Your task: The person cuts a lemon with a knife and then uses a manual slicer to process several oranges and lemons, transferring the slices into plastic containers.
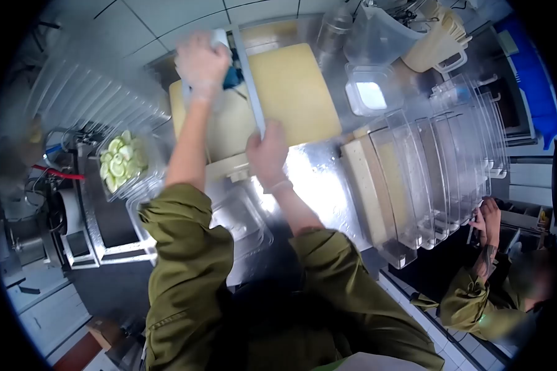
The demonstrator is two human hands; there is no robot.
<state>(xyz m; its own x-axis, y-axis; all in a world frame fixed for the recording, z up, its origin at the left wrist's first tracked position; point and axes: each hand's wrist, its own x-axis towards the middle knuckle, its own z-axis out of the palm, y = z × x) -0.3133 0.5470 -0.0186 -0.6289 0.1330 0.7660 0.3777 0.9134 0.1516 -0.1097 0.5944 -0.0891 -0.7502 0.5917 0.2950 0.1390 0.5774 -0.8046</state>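
My left hand (201,62) is closed over an object with white and dark teal parts (234,76), mostly hidden beneath the fingers. Beside it runs a long, narrow grey bar (247,74), and its near end is in my closed right hand (268,153). Bar and hands are above pale yellow cutting boards (297,93) on the metal counter. Under my left wrist lies a pale, whitish surface (229,123), partly covered by the arm. A clear container (122,164) of pale green slices stands left of my left forearm.
Clear bins (427,173) stand in a row on the right. A small tub with white contents (370,96), a clear jug (377,37) and a beige pitcher (436,40) are at the back right. A co-worker's hand (487,219) touches the bins' near end. An empty clear tray (241,222) lies before me.
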